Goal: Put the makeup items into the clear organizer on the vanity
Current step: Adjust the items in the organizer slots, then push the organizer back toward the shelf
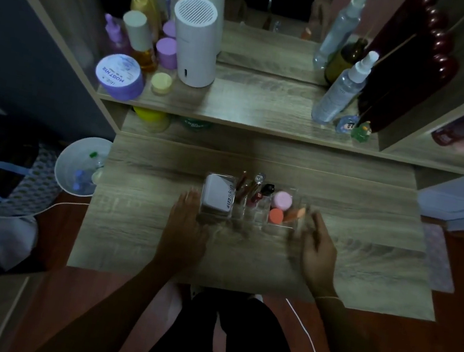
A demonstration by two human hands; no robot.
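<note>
The left hand (187, 223) lies low on the vanity top (140, 222) with its fingers loosely spread and nothing in them, its fingertips just beside the left wall of the clear organizer (248, 223), at about nine o'clock from the box. The right hand (317, 247) mirrors it at about three o'clock, fingers open and blurred with motion, close to the right wall; whether either hand actually touches the plastic I cannot tell. Between them the organizer stands at the middle of the desk, and its compartments look filled: a white compact (217, 196) printed with lettering sits in the left bay, a cluster of slim lip tubes (256, 188) stands upright in the middle slots toward twelve o'clock, and the right bay holds a pink round jar (282, 200), an orange sponge (276, 215) at six o'clock from it, and a peach wedge sponge (295, 214) leaning beside that. No loose makeup shows on the desk around the box, so the loading seems finished and the step in hand looks like squaring or shifting the full organizer. The next move probably calls for an even two-sided hold, low on the walls, and a gentle slide so the upright tubes do not topple.
</note>
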